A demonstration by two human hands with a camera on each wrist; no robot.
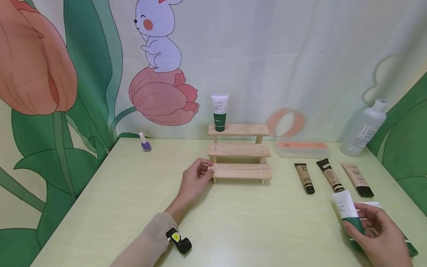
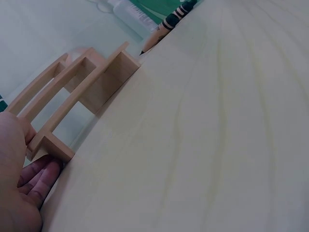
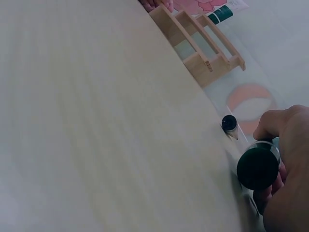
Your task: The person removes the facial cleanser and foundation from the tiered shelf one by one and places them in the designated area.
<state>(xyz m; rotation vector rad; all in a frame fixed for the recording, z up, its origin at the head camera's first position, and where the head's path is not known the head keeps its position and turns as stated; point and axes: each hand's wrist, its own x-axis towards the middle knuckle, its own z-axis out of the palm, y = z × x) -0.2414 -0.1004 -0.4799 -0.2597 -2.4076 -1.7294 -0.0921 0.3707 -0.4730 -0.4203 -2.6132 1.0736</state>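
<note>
A three-step wooden display stand (image 1: pixel 241 171) stands against the back curtain, with a white-and-green squeeze tube (image 1: pixel 219 113) upright on the left of its top step. My left hand (image 1: pixel 195 180) grips the left end of the lowest step; in the left wrist view its curled fingers (image 2: pixel 41 181) are at the stand's end leg. At the right front, my right hand (image 1: pixel 381 231) holds another white-and-green squeeze tube (image 1: pixel 347 207) between thumb and fingers, tilted above the table. Its round dark green cap (image 3: pixel 258 168) faces the right wrist camera. Partly behind that hand lies a further white-and-green tube (image 1: pixel 411 247).
Right of the stand lie a beige tube with black cap (image 1: pixel 304 178), a second slim one (image 1: pixel 330 175) and a wider pinkish one (image 1: pixel 358 180). Behind them are a flat clear box with an orange label (image 1: pixel 303 149) and a clear bottle (image 1: pixel 364 128). Purple nail polish (image 1: pixel 145 144) stands far left.
</note>
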